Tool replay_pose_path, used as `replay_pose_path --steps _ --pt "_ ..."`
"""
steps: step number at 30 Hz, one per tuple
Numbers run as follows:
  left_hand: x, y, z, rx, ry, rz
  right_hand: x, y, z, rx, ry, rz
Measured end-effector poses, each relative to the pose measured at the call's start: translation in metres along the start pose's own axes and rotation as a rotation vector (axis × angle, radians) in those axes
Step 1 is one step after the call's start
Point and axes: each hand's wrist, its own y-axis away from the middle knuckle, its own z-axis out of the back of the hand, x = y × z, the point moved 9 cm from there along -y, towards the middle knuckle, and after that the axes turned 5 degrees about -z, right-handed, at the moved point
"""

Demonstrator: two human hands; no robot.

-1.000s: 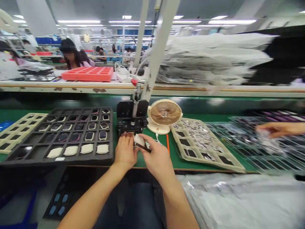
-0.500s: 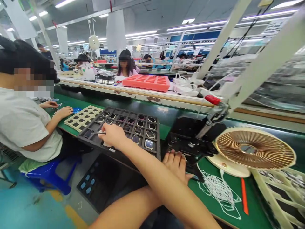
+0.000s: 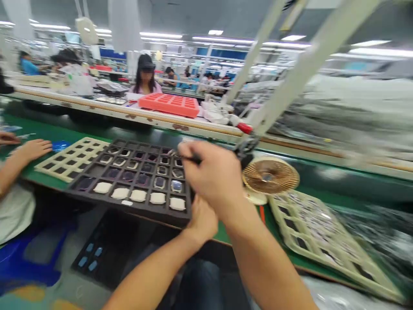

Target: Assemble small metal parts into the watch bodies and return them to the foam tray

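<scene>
My right hand (image 3: pixel 213 174) is raised over the right end of the dark compartment tray (image 3: pixel 129 207). It is closed around thin dark tweezers (image 3: pixel 194 158), blurred by motion. Below it, my left hand (image 3: pixel 203 219) is beside the tray's right edge, its fingers hidden behind my right hand and wrist. Square watch-like frames with dark faces (image 3: pixel 159 182) sit in many tray pockets. Pale cream pieces (image 3: pixel 138 196) fill several pockets of the front row. The lever press behind my hands is mostly covered; its red handle (image 3: pixel 244 128) shows above.
A cream tray (image 3: pixel 69 160) lies left, near a co-worker's hand (image 3: pixel 36 148). To the right are a fan (image 3: pixel 271 175) and a larger cream tray (image 3: pixel 300 241) of small parts. An orange foam tray (image 3: pixel 169 104) rests on the shelf. Below left is a blue stool (image 3: pixel 29 258).
My right hand has moved from the tray's left front up and right to its right end, still with the tweezers. The view has turned right, and my forearms no longer cross.
</scene>
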Motion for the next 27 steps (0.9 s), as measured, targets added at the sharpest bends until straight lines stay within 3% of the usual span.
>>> replay_pose_path --steps 2,4,6,8,10,11,14,17,19,22,27 --pt "-0.005 0.000 0.005 -0.009 -0.005 -0.015 -0.055 -0.016 0.057 -0.258 0.061 -0.157" --pt "-0.010 0.000 0.010 -0.022 -0.024 -0.035 -0.106 -0.035 0.086 -0.373 0.111 -0.304" --pt "-0.014 0.005 0.016 -0.032 -0.051 -0.051 -0.144 -0.062 0.080 -0.239 0.132 -0.386" --pt "-0.019 0.015 0.021 -0.036 -0.085 -0.066 -0.166 -0.084 0.054 0.001 0.118 -0.398" --pt "-0.022 0.028 0.024 -0.033 -0.118 -0.080 -0.171 -0.091 0.037 0.109 0.097 -0.369" --pt "-0.023 0.035 0.024 -0.030 -0.133 -0.086 -0.169 -0.090 0.036 0.086 0.085 -0.344" --pt "-0.027 0.049 0.024 -0.016 -0.161 -0.104 -0.152 -0.064 0.054 -0.124 -0.001 -0.197" --pt "-0.028 0.053 0.023 -0.005 -0.191 -0.099 -0.137 -0.009 0.072 -0.317 -0.153 -0.058" --pt "-0.028 0.052 0.022 -0.002 -0.198 -0.094 -0.137 0.030 0.072 -0.394 -0.222 -0.058" --pt "-0.026 0.049 0.020 -0.024 -0.137 -0.078 -0.139 0.074 0.056 -0.429 -0.287 -0.071" --pt "-0.032 0.055 0.027 -0.051 -0.052 -0.088 -0.142 0.096 0.039 -0.450 -0.353 -0.117"
